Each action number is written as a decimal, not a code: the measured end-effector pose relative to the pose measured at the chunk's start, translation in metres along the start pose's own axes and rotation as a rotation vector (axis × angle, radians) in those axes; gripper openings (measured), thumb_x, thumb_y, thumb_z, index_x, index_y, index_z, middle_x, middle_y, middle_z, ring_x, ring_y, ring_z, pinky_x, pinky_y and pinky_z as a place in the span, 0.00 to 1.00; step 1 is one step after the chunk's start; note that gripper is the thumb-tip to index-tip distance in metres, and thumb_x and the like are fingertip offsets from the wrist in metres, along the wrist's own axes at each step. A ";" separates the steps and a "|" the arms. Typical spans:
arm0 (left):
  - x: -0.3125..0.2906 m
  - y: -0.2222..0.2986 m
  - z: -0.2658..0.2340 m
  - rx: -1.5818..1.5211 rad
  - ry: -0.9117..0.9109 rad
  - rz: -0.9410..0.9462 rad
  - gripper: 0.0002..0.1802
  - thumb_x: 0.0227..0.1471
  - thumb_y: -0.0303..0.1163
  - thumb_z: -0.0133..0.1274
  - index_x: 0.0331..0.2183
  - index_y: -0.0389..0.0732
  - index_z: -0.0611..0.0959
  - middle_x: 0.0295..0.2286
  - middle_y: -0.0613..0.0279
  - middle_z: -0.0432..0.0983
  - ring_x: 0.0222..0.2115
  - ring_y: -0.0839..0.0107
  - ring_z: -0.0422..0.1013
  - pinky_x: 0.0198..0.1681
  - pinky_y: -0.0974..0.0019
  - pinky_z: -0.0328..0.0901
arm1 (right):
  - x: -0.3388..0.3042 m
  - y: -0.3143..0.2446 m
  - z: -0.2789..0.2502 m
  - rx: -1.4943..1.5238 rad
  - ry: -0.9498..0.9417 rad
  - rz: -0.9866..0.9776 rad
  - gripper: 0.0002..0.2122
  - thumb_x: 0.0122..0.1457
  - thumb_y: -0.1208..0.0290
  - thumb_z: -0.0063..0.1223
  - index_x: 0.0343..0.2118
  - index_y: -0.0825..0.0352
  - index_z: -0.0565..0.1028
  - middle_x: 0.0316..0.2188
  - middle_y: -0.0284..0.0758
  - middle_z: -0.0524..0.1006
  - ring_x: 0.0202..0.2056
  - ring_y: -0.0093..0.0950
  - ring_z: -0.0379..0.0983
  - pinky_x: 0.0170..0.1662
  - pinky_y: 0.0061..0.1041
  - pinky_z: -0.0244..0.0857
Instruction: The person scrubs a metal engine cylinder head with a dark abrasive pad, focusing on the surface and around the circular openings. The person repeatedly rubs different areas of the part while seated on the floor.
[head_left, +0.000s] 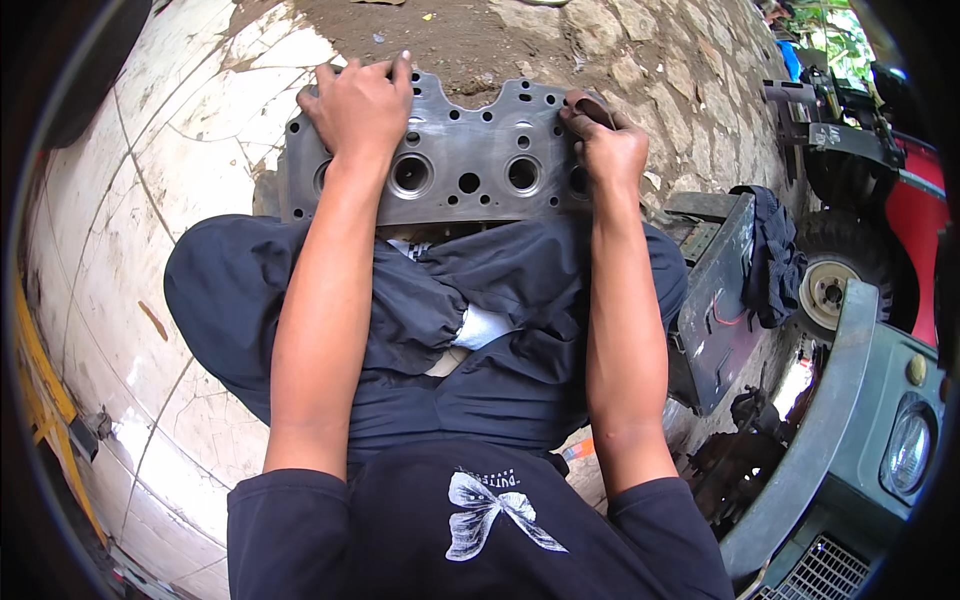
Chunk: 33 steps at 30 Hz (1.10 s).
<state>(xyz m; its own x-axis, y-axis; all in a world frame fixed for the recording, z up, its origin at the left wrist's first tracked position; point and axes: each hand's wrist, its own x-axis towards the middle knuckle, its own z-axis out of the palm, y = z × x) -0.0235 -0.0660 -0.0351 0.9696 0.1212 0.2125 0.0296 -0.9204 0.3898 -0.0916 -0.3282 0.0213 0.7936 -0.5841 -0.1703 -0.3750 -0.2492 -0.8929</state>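
A grey metal engine cylinder head [450, 190] lies flat face up in front of my crossed legs. Round ports and several small bolt holes run through its face. My left hand [365, 105] lies over its far left part, fingers bent at the far edge and thumb pointing away from me. At the far right end, my right hand [610, 145] is closed on a dark, thin, curved piece [594, 112] that looks like a folded sheet of sandpaper. Its fingertips are partly hidden, close to the metal face.
Cracked pale tiles [130, 260] spread to the left, with dirt and paving stones [655, 100] beyond. On the right stand a metal box [715, 300] with a dark cloth [772, 255] over it, a wheel [835, 285] and a green vehicle front [860, 450]. Yellow bars [50, 390] edge the left.
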 end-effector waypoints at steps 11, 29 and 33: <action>0.001 0.001 -0.001 -0.002 -0.044 -0.022 0.29 0.66 0.60 0.49 0.39 0.49 0.94 0.42 0.60 0.87 0.58 0.44 0.70 0.61 0.25 0.56 | -0.014 -0.004 0.012 -0.181 -0.032 0.004 0.11 0.52 0.72 0.77 0.38 0.68 0.88 0.27 0.33 0.85 0.21 0.18 0.75 0.24 0.21 0.66; 0.002 0.002 -0.006 0.024 -0.095 -0.036 0.29 0.66 0.61 0.48 0.43 0.53 0.94 0.44 0.62 0.87 0.58 0.45 0.70 0.64 0.24 0.53 | 0.001 0.013 0.011 -0.173 0.077 -0.047 0.14 0.47 0.65 0.78 0.35 0.65 0.89 0.31 0.37 0.88 0.36 0.28 0.85 0.45 0.30 0.76; -0.002 0.003 0.003 -0.002 0.111 0.015 0.26 0.65 0.55 0.50 0.35 0.48 0.94 0.37 0.59 0.87 0.52 0.48 0.72 0.59 0.29 0.57 | 0.005 0.019 0.017 -0.262 0.044 -0.122 0.16 0.45 0.65 0.79 0.37 0.66 0.89 0.33 0.38 0.89 0.38 0.31 0.86 0.47 0.32 0.77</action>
<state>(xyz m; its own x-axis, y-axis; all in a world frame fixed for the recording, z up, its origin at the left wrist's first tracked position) -0.0248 -0.0706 -0.0372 0.9372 0.1477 0.3159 0.0144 -0.9216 0.3879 -0.0864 -0.3234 -0.0034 0.8207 -0.5696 -0.0451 -0.3939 -0.5069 -0.7667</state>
